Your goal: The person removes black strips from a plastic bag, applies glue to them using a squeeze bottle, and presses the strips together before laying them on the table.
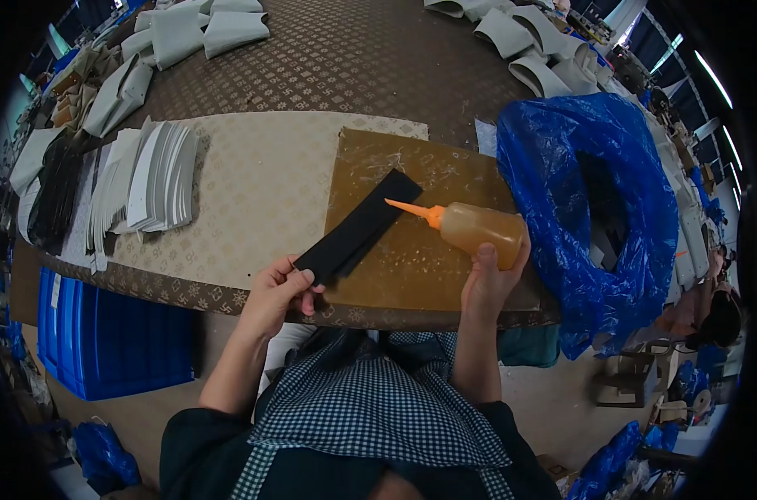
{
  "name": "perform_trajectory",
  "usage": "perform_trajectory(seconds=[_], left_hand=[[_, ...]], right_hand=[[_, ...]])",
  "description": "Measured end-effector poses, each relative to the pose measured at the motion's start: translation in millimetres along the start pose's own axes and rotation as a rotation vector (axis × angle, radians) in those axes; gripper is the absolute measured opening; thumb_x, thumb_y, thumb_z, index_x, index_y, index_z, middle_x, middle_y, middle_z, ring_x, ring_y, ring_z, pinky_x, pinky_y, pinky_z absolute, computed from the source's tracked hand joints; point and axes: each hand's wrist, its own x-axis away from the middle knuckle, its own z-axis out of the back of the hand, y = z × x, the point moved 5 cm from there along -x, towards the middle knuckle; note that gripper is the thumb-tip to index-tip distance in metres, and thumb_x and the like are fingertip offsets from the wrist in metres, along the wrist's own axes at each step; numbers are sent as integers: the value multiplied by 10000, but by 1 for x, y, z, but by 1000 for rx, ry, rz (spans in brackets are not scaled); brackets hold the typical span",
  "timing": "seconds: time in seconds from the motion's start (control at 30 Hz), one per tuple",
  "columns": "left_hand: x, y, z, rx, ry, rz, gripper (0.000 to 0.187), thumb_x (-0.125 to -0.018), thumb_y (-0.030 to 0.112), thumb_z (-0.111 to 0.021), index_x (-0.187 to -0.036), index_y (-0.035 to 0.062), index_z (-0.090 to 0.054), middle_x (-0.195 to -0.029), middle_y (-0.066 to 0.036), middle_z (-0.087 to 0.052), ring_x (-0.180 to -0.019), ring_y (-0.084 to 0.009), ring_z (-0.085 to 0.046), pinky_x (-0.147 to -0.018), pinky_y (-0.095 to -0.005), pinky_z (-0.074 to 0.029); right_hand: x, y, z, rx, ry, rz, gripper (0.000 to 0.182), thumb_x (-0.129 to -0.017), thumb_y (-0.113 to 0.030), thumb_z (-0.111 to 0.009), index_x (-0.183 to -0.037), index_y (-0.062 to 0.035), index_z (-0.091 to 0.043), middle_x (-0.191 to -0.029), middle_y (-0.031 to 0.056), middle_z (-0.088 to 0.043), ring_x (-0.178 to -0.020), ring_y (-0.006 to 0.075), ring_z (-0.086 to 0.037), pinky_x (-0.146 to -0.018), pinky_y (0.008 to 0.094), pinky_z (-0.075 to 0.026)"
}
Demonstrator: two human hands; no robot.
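My left hand (285, 287) pinches the near end of a black fabric strip (357, 225), thumb on top. The strip slants up and to the right over a brown work mat (445, 292). In my right hand (493, 279) is a squeeze bottle (482, 232) of amber liquid, fingers wrapped around its base. Its orange nozzle (413, 210) points left, the tip overlapping the strip's far part in this view.
A stack of pale cut pieces (162, 179) stands at the left of the patterned table. Right of the mat sits a blue plastic bag (553, 150), open at the top. Folded grey pieces (178, 37) lie at the back. Below the table's left edge is a blue crate (112, 333).
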Motion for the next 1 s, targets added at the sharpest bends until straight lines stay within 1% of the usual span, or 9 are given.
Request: perform_trajectory(seconds=[0.1,0.2,0.3,0.4,0.57,0.67,0.87,1.0], left_hand=[[0,-1,1,14,-19,6,240,-901,131,-603,-1083,-21,-568,-797,-95,-659,-526,-91,-566,-509,-213,-493],[-1,-2,3,28,-21,12,224,-898,114,-598,-1073,-22,-569,-791,-91,-654,-530,-91,-566,-500,-216,-499],[-1,-3,4,49,-19,10,213,-897,102,-595,-1067,-22,-569,-782,-83,-641,-530,-90,-561,-491,-222,-506],[-3,-5,4,66,-19,-8,198,-894,87,-589,-1057,-23,-570,-774,-74,-626,-526,-89,-552,-487,-226,-509],[-3,-1,2,61,-11,-4,172,-887,61,-576,-1037,-23,-575,-770,-59,-614,-527,-86,-538,-490,-226,-505],[-2,-1,1,76,4,-11,131,-882,55,-574,-988,-20,-595,-757,-52,-607,-525,-82,-532,-493,-228,-504],[0,0,1,57,58,20,74,-866,39,-574,-880,-16,-620,-676,-31,-580,-518,-75,-521,-502,-236,-508],[0,0,0,39,93,7,64,-862,36,-574,-851,-16,-609,-642,-25,-567,-511,-75,-520,-511,-238,-511]], right_hand=[[-4,-3,-16,106,-21,55,770,-724,-47,-759,-1370,-70,-339,-1241,74,-453,-1128,188,-496,-974,307,-453],[-8,0,-22,162,-47,110,750,-718,15,-718,-1364,-64,-345,-1241,76,-452,-1124,185,-496,-971,302,-449],[-7,-3,-29,220,-29,105,739,-716,30,-707,-1357,-60,-352,-1235,80,-453,-1120,182,-495,-957,293,-450],[-7,-2,-28,264,-21,141,725,-720,26,-700,-1353,-53,-355,-1223,84,-454,-1111,183,-496,-945,291,-454],[-4,-1,-27,286,-8,126,707,-722,-3,-703,-1340,-44,-362,-1206,84,-453,-1095,185,-499,-938,290,-455],[-3,1,-25,304,-23,140,702,-722,-20,-709,-1334,-44,-366,-1205,84,-451,-1091,186,-501,-937,291,-458],[-2,-4,-26,372,-42,155,700,-726,-60,-719,-1333,-45,-368,-1205,85,-451,-1093,195,-509,-934,303,-467],[-3,-3,-25,349,-36,138,691,-737,-80,-711,-1335,-47,-368,-1205,86,-454,-1092,197,-517,-938,311,-468]])
